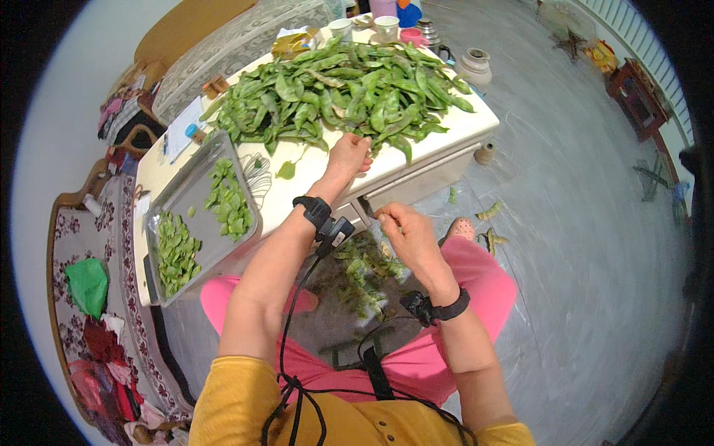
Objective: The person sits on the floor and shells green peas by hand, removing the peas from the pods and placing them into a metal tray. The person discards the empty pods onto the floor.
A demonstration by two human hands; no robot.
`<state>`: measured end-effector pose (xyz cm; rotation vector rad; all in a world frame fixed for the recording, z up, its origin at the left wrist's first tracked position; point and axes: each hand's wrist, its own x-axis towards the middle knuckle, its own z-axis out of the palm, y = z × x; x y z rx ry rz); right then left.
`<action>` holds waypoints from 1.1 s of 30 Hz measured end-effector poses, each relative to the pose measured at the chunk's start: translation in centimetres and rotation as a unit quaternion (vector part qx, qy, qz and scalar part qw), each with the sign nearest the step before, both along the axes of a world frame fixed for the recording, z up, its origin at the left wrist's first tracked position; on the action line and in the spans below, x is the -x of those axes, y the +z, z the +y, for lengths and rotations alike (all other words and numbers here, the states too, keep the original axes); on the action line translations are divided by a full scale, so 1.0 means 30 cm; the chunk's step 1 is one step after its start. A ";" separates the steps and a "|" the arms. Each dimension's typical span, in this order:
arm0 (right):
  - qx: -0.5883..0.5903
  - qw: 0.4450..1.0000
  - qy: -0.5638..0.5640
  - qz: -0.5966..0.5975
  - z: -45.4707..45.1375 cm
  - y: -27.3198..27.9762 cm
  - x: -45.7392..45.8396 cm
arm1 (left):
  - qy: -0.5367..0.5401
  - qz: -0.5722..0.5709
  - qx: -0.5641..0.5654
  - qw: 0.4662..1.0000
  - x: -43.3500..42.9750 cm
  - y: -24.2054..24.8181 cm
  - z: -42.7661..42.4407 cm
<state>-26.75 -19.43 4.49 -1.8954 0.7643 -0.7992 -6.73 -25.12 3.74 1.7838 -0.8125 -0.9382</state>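
A large heap of green bean pods [357,89] covers the far part of a white table [268,209]. My left hand [350,154] is at the near edge of the heap, its fingers bent; whether a pod is between them cannot be told. Over the floor, right of the table's drawers, my right hand [403,228] has its thumb and fingertips together, with a small dark thing seemingly at the tips. A metal tray [203,245] on the table's left holds two separate piles of shelled green pieces [227,200]. A loose leaf [286,170] lies between tray and heap.
Discarded pods [362,273] lie on the floor between my legs, others [490,210] by my right foot. Cups [386,28] and a foil packet [293,43] stand behind the heap. A blue-capped jar [194,132] is near the tray. A ceramic pot [474,66] stands right of the table.
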 end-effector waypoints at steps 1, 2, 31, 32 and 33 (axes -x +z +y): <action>0.005 1.000 -0.001 0.003 -0.003 0.001 0.006 | -0.007 -0.029 -0.003 1.000 0.010 -0.007 -0.020; 0.023 1.000 -0.003 -0.014 -0.006 0.003 0.007 | -0.010 -0.060 -0.013 0.998 0.017 -0.012 -0.039; -0.283 0.929 0.044 -0.233 -0.072 0.000 0.009 | -0.099 -0.100 0.029 0.990 0.034 0.213 0.514; -0.296 0.927 0.055 -0.224 -0.071 -0.001 0.005 | -0.102 -0.081 0.024 0.991 0.029 0.215 0.523; -0.316 0.925 0.057 -0.201 -0.068 -0.005 0.002 | -0.100 -0.077 0.035 0.991 0.027 0.212 0.530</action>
